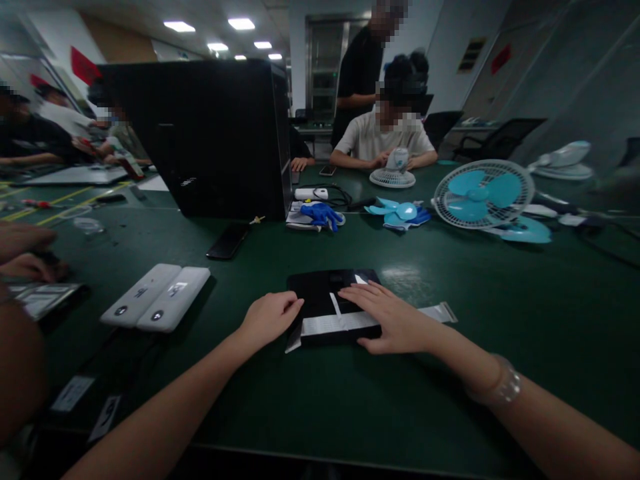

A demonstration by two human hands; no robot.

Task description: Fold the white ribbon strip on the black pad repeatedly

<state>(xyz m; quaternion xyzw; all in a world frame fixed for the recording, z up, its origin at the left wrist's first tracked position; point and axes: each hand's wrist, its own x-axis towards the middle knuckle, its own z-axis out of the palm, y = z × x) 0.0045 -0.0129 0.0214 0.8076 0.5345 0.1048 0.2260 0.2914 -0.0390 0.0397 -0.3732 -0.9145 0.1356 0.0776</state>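
Observation:
A flat black rectangular device [315, 288] lies on the table in front of me. Across its near side runs a white flat ribbon cable [320, 325], whose ends stick out past the left and right edges; a narrow white strip crosses it. My left hand [270, 319] is closed at the device's left edge, its fingers curled and partly hidden, so what they pinch, if anything, does not show. With fingers stretched out, my right hand [387, 313] lies over the device's right part and the cable, thumb at the near edge.
Two white power banks [173, 300] with cables lie left. Beyond are a phone [229, 241], a large black case [200, 140], blue gloves [320, 215], blue fan blades [397, 210] and a fan [483, 193]. A co-worker [385, 133] handles another fan opposite; another person's arm is at far left.

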